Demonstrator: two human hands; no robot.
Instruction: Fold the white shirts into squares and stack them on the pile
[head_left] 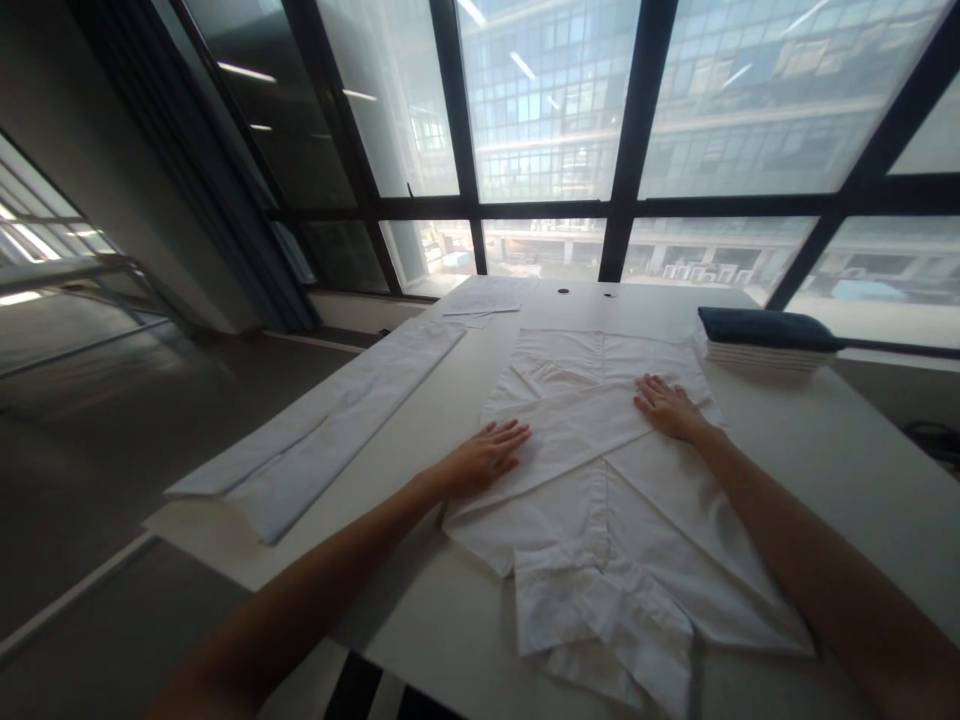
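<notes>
A white shirt (660, 510) lies spread on the table in front of me, its collar end towards me and its far end towards the window. One sleeve is laid across its middle. My left hand (486, 460) rests flat on the left part of that folded sleeve, fingers stretched out. On the shirt's right side, my right hand (670, 408) lies palm down with its fingers apart. Neither hand grips the cloth. Creases run over the shirt's far half.
The white table (420, 590) carries a long folded white cloth (330, 420) along its left edge. Papers (487, 297) lie at the far left. A stack of folded white pieces topped by a dark blue cloth (766, 330) stands at the far right. Windows rise behind.
</notes>
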